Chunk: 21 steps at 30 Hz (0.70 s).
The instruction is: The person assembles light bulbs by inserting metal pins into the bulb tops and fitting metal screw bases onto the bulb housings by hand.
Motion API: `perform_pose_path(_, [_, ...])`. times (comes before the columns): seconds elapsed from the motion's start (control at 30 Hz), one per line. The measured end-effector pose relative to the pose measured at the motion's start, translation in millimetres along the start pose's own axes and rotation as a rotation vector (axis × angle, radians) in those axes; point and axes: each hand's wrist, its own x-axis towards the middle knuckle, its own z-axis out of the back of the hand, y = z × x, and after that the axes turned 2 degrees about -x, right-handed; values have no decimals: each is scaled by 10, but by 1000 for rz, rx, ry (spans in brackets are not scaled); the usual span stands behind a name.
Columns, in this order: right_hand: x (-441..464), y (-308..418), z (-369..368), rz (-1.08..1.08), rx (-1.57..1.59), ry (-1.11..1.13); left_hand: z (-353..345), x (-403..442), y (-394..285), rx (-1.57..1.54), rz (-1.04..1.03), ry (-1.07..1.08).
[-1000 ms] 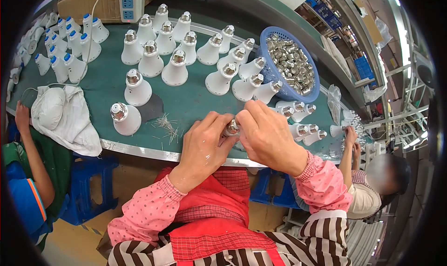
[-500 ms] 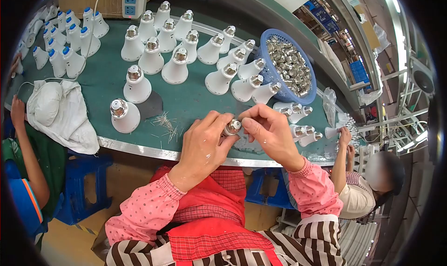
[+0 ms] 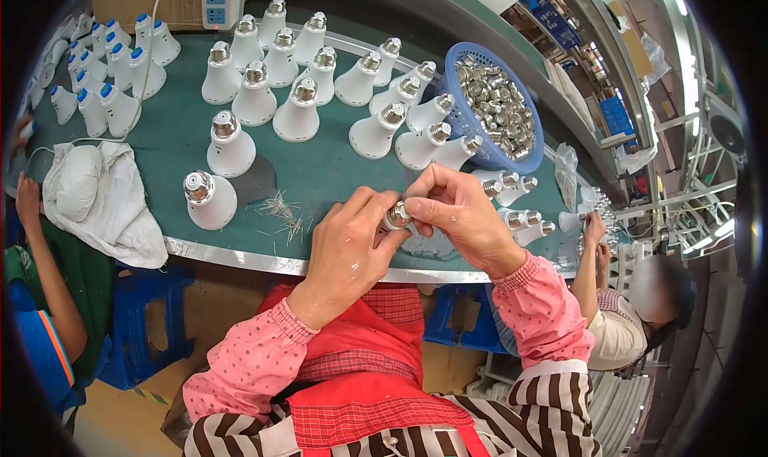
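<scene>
1. At the left end of the worktop (image 3: 176, 177), I see blue-tipped bulbs (image 3: 120, 111) crowded together. A neighbour's arm (image 3: 50, 273) reaches up to the front edge there.
2. Just beside that arm, a bunched white cloth (image 3: 124, 217) lies by the front edge near the left corner.
3. At the back edge, a power strip (image 3: 216, 5) stands against a cardboard box (image 3: 144, 5).
4. Right of the strip, a group of metal-capped bulbs (image 3: 295, 117) stands between the back edge and the middle; two more, nearer the front edge, stand beside a dark grey patch (image 3: 254, 181).
5. A loose heap of thin wires (image 3: 280, 209) lies close to the front edge.
6. The left hand (image 3: 348, 253) is wrapped around a single bulb (image 3: 397, 216), just above the front edge, its metal cap facing up towards the wearer.
7. The right hand (image 3: 456, 217) has thumb and fingers bent together at that cap; whether they pinch anything, I can't tell.
8. Behind it, a blue basket (image 3: 454, 65) full of metal caps (image 3: 500, 109) sits by the back edge.
9. Towards the right end, a co-worker's hand (image 3: 594, 229) reaches over the front edge to more bulbs.
</scene>
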Motion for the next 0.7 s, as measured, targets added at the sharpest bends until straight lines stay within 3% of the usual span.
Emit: perform_pose_path(0.7, [-21,11,-63,6,-50,-33,14,-3,-18,0,10,7])
